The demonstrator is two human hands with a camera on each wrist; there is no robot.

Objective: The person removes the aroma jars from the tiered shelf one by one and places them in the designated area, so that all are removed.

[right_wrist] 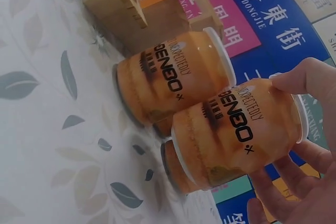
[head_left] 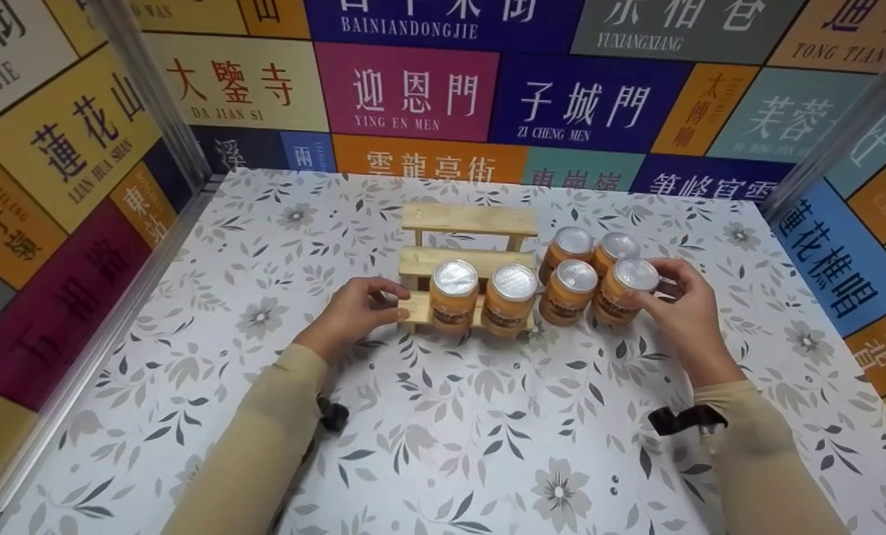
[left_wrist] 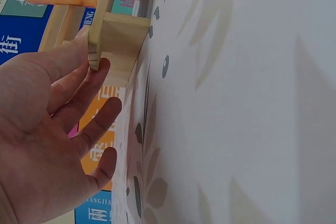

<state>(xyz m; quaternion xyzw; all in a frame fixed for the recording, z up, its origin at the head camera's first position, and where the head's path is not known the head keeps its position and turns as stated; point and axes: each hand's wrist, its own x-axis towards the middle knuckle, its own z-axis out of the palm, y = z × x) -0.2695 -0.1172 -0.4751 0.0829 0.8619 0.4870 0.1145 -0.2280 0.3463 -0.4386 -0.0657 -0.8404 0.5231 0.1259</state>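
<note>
A stepped wooden rack (head_left: pixel 468 218) stands on the table, two orange cans with silver lids on its lowest step: a left can (head_left: pixel 453 296) and a right can (head_left: pixel 509 299). My left hand (head_left: pixel 357 310) pinches the left end of that step; in the left wrist view the thumb lies over the plank (left_wrist: pixel 96 30) and fingers are below it. To the rack's right are several more such cans. My right hand (head_left: pixel 686 316) grips the front right can (head_left: pixel 621 293) between thumb and fingers. In the right wrist view this gripped can (right_wrist: pixel 236 129) overlaps its neighbour (right_wrist: pixel 173 74).
Two cans, a back left one (head_left: pixel 570 245) and a back right one (head_left: pixel 616 249), stand behind the front pair. A floral cloth (head_left: pixel 443 431) covers the table. Panels with printed characters (head_left: pixel 405 89) enclose the back and sides.
</note>
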